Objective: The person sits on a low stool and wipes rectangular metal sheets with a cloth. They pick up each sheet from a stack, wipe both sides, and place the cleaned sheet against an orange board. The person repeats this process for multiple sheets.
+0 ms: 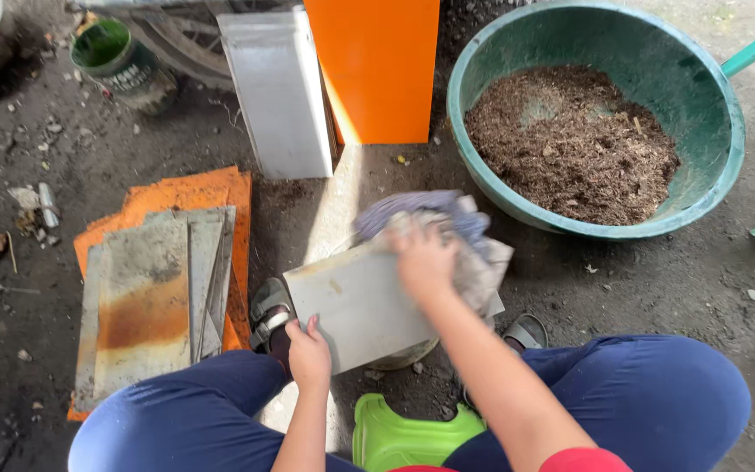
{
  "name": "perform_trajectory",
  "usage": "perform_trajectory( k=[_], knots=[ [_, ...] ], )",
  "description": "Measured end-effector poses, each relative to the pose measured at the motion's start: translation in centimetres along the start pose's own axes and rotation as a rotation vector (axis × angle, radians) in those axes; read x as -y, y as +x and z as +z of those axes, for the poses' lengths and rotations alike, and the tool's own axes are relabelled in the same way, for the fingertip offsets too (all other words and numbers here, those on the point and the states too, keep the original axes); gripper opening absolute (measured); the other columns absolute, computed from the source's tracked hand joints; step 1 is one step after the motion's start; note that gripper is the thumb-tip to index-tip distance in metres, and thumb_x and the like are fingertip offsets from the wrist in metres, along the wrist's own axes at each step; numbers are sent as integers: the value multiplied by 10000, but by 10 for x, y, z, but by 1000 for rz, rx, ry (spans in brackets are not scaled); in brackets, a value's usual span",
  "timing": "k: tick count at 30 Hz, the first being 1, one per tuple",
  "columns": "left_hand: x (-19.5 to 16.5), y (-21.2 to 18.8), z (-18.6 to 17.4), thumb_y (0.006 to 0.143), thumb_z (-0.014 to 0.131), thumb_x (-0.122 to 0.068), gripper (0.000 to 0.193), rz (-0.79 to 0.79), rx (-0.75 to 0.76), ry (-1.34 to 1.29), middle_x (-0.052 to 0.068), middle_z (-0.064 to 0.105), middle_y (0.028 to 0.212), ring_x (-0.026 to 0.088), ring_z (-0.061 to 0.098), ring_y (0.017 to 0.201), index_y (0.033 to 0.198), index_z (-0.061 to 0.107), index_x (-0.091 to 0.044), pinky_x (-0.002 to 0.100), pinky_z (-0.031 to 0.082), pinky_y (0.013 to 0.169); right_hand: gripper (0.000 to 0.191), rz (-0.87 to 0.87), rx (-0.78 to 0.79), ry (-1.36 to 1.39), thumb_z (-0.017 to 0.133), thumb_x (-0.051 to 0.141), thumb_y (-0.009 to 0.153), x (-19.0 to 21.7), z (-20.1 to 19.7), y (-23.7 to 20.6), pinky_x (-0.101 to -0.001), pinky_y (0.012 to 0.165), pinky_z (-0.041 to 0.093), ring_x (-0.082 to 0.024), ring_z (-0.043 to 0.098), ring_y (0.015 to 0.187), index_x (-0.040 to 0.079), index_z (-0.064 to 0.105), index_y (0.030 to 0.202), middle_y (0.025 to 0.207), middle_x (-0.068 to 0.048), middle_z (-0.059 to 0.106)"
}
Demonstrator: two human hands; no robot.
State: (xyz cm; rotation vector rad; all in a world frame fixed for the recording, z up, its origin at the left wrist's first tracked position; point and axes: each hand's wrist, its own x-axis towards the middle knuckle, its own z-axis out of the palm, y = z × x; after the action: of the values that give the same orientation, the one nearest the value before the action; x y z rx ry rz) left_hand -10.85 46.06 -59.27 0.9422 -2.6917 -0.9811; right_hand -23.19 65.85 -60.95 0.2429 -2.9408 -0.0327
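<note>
My left hand point(308, 352) grips the near left edge of a flat grey metal plate point(356, 306) held tilted above the ground between my knees. My right hand point(425, 259) presses a crumpled grey and blue rag point(454, 220) onto the plate's far right end; the hand and rag are blurred. The rag hides that end of the plate. Under the plate a round object partly shows.
A stack of rusty grey plates point(155, 297) lies on an orange sheet point(187, 190) at left. A white panel point(280, 92) and an orange panel point(379, 65) stand behind. A green basin point(600, 114) holds brown sawdust. A green tin point(120, 57), a green stool point(404, 435) and my sandals are around.
</note>
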Motion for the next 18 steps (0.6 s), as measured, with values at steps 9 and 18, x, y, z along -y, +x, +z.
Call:
perform_trajectory(
  k=[9, 18],
  knots=[
    [-25, 5, -29, 989, 543, -464, 518, -27, 3, 7, 278, 704, 1095, 437, 677, 1006, 1268, 567, -28, 505, 521, 845, 373, 388, -115, 447, 650, 172, 856, -173, -19, 12, -482, 866, 536, -374, 650, 1092, 277, 707, 1209, 1250, -114, 652],
    [-61, 72, -44, 1003, 644, -260, 310, -198, 259, -952, 62, 728, 989, 132, 595, 852, 1098, 703, 29, 301, 485, 810, 325, 76, -224, 579, 612, 119, 905, -113, -141, 58, -465, 869, 540, -380, 650, 1025, 219, 714, 1197, 1197, -136, 646]
  ],
)
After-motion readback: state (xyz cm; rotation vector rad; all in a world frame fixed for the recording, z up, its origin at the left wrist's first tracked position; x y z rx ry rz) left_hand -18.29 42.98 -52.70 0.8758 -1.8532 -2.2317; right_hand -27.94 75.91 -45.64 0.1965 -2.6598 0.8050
